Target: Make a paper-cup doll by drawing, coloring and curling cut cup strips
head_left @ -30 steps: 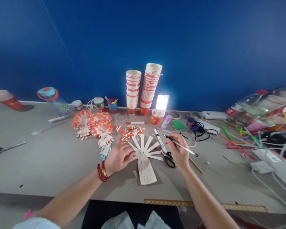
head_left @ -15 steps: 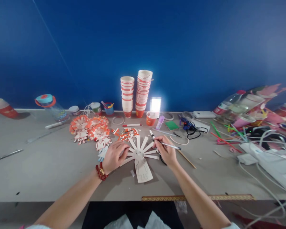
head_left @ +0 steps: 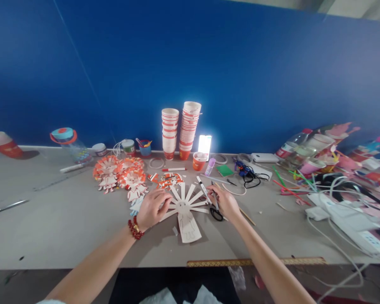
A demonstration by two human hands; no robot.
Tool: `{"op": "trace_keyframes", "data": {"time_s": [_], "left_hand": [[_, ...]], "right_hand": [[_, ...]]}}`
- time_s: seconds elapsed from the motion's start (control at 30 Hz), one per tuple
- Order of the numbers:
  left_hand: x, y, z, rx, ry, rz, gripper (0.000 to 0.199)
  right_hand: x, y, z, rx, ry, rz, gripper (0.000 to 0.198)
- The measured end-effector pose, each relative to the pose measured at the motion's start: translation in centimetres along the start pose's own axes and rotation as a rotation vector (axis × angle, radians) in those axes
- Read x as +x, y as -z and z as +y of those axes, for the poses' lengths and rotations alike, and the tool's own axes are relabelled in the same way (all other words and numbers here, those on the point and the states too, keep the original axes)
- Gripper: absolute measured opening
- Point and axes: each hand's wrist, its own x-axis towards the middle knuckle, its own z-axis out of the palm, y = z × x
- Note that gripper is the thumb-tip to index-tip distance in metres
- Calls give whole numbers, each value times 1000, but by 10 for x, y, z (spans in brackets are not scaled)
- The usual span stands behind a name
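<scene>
A white paper cup cut into a fan of strips (head_left: 190,230) lies on the table, with a face and body drawn in pencil. My left hand (head_left: 153,207), a red bead bracelet on its wrist, rests at the left strips with fingers curled onto their tips. To the right of the strips, my right hand (head_left: 225,202) is closed on a slim pen (head_left: 214,195), low over the table. Black-handled scissors (head_left: 215,214) lie just beneath those fingers. Beside them is a white marker with a black cap (head_left: 204,190).
Stacked paper cups (head_left: 170,135) and a lit phone (head_left: 204,145) stand by the blue wall. Finished orange-fringed paper figures (head_left: 134,179) lie left. A glue gun (head_left: 244,169), a power strip (head_left: 338,215) and cables crowd the right. A patterned ruler-like strip (head_left: 218,263) runs along the front edge.
The pen, earlier slanting rightward across my right hand, now points away from me, and that hand has lowered toward the scissors. My left hand stays put. The view has tilted slightly.
</scene>
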Motion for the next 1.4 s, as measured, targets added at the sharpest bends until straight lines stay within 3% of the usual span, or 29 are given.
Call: {"op": "trace_keyframes", "data": {"time_s": [0.27,0.5,0.63,0.7,0.77,0.83,0.97,1.03,1.17,1.33,1.4], "left_hand": [[0,1,1,23,10,28,15],[2,8,-2,38,26,67,14],[8,26,-15,-34,262,205,16],[11,36,-25,-106,415,319,18],[13,46,-32,-126,481,371,19],[15,53,-34,-51,469,285,19],[16,59,-27,207,357,-124,19],[16,56,-23,258,315,-251,19],[31,41,-29,280,249,-263,19],[60,21,-48,271,228,-245,17],[63,17,-48,268,218,-232,20]], "right_hand": [[4,-2,-1,-57,56,34,26],[-2,20,-13,111,67,206,31],[5,31,5,306,-141,307,27],[6,29,12,397,-189,276,22],[4,23,12,500,-188,214,19],[1,15,5,613,-178,159,20],[-3,4,-16,771,-160,74,23],[-2,1,-23,824,-156,47,23],[4,-3,-28,898,-192,88,26],[4,12,-20,868,-233,421,25],[-1,20,-14,826,-262,492,26]]}}
